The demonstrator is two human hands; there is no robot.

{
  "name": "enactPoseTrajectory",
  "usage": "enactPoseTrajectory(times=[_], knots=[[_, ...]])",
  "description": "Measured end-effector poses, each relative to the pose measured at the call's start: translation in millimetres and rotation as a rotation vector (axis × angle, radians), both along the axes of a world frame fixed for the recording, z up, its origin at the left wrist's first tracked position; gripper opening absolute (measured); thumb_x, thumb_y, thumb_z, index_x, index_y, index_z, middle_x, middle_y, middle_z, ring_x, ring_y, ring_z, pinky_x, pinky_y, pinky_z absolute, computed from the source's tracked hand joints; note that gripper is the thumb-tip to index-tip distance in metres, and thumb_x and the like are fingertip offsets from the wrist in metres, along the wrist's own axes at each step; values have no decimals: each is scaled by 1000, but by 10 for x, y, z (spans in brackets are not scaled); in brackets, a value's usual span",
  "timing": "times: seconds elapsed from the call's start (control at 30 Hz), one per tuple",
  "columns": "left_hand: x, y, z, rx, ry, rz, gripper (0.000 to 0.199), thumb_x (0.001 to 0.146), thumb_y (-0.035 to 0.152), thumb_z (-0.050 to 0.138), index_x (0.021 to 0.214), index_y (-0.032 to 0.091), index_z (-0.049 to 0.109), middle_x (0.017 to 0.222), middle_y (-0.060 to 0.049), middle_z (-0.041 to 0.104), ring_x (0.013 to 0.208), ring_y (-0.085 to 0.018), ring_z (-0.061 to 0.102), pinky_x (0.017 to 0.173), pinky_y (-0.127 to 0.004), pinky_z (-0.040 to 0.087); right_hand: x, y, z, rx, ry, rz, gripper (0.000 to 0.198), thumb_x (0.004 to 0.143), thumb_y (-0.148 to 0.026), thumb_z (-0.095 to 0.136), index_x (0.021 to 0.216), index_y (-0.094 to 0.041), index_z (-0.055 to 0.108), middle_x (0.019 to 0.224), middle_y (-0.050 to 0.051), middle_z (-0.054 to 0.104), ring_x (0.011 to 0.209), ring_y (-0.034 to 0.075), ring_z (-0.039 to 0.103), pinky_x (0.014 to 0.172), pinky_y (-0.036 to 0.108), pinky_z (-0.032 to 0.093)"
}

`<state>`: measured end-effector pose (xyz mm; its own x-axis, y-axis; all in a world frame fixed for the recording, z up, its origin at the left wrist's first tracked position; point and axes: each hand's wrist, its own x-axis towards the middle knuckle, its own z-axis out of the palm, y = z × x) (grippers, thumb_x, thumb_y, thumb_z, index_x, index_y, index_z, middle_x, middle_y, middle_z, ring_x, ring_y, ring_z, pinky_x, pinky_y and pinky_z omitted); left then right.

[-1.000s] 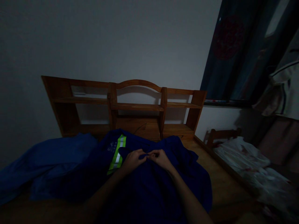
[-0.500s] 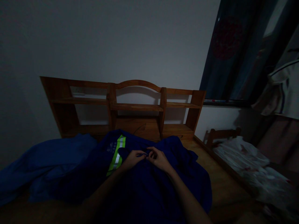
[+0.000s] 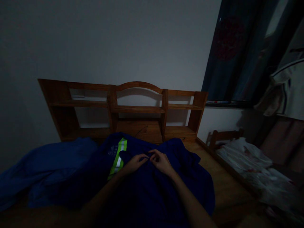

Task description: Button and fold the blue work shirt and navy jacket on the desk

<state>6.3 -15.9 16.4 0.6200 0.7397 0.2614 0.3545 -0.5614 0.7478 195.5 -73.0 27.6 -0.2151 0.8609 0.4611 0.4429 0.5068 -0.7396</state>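
A dark blue work jacket is spread out on the wooden surface, with a yellow-green and silver reflective strip and pale printing on its left part. My left hand pinches the jacket's fabric near its upper middle, thumb and forefinger together. Close beside it, my right hand also grips the cloth between bent fingers. The fingertips of both hands nearly meet. Any small fastening between them is too dark to make out.
A lighter blue garment lies crumpled at the left. Behind the jacket stands a wooden headboard with shelves. White plastic bags lie at the right, below a hanging white garment. A bare wooden board shows right of the jacket.
Both hands stay at the same spot on the jacket, with only slight finger movement. The whole view has shifted a little.
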Motion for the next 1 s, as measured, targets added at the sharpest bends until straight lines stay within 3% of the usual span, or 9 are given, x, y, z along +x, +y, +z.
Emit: enactPoseTrajectory(times=[0.37,0.77,1.0], knots=[[-10,-23,101,-162,-166,-18,33,78,39,58,99,15,65,103,-7,67,99,-21,58,91,-32,42,-12,-9,40,9,33,-31,38,75,-12,50,111,-22,58,77,-3,63,63,8,54,59,17,41],[10,-53,135,-98,-175,96,31,74,41,61,89,15,69,92,-6,70,91,-22,61,84,-30,44,-12,-30,69,22,12,-36,39,75,-12,49,112,-23,58,76,-4,63,62,7,53,59,17,41],[18,-57,145,-108,-186,78,29,77,38,57,87,14,69,89,-6,69,86,-20,61,81,-28,44,-8,-12,57,25,0,-24,41,74,-11,49,112,-23,58,77,-4,62,61,7,52,58,17,40]])
